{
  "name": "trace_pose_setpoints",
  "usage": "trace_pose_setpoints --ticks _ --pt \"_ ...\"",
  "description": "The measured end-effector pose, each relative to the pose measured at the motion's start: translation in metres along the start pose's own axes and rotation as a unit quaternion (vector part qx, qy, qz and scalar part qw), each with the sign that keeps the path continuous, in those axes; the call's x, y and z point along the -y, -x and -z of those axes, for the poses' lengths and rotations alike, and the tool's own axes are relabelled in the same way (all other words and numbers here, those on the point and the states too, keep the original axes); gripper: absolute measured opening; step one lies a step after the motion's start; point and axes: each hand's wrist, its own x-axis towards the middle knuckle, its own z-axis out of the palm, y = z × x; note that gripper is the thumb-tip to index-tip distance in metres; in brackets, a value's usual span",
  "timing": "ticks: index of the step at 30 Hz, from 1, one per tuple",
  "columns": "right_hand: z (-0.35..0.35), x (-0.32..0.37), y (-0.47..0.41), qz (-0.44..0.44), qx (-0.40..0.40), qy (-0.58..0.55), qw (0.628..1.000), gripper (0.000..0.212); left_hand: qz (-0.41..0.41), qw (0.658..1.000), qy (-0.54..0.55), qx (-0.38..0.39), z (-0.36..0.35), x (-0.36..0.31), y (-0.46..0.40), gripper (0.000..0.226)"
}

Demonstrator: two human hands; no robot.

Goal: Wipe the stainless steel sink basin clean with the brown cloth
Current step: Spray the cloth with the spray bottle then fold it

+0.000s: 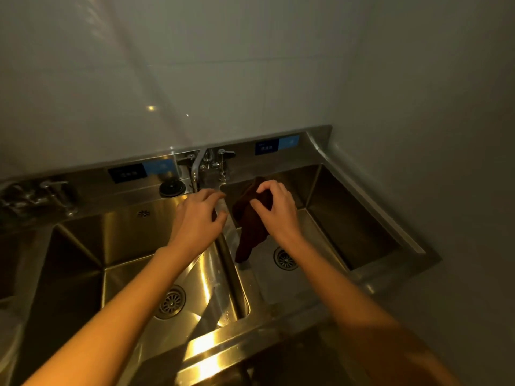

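Right hand (274, 208) pinches the top of the cloth (250, 227) — it hangs into the right basin (328, 218), near the drain (284, 258). Left hand (199, 215) hovers above the divider (231, 263), fingers loosely curled, holding nothing.

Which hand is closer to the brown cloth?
The right hand. It pinches the brown cloth, which hangs down into the right basin. The left hand is just left of the cloth, over the divider between the basins, seemingly not holding it.
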Motion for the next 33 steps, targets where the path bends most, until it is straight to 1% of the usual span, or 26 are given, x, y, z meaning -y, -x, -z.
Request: trace_pose_setpoints --ticks 6,11,15,19,23,26,33 --pt "0.016 0.015 0.018 0.037 0.052 -0.042 0.997 0.026 0.053 0.998 -0.021 -0.041 0.013 -0.025 0.035 0.045" --pt "0.030 0.021 0.045 0.049 0.097 -0.085 0.990 0.019 0.073 0.986 -0.141 -0.039 0.012 -0.042 0.074 0.045" --pt "0.027 0.025 0.067 0.058 0.132 -0.095 0.985 0.018 0.108 0.975 -0.190 -0.035 0.010 -0.047 0.117 0.044" --pt "0.015 0.033 0.088 0.071 0.165 -0.121 0.976 0.019 0.162 0.963 -0.208 -0.047 0.017 -0.046 0.157 0.044" --pt "0.002 0.053 0.104 0.095 0.199 -0.149 0.964 0.019 0.200 0.951 -0.224 -0.069 0.033 -0.045 0.188 0.045" --pt "-0.006 0.072 0.112 0.125 0.211 -0.156 0.957 0.020 0.223 0.944 -0.223 -0.097 0.047 -0.045 0.206 0.043" --pt "-0.030 0.108 0.124 0.152 0.236 -0.178 0.943 0.019 0.272 0.927 -0.218 -0.139 0.071 -0.033 0.241 0.043"
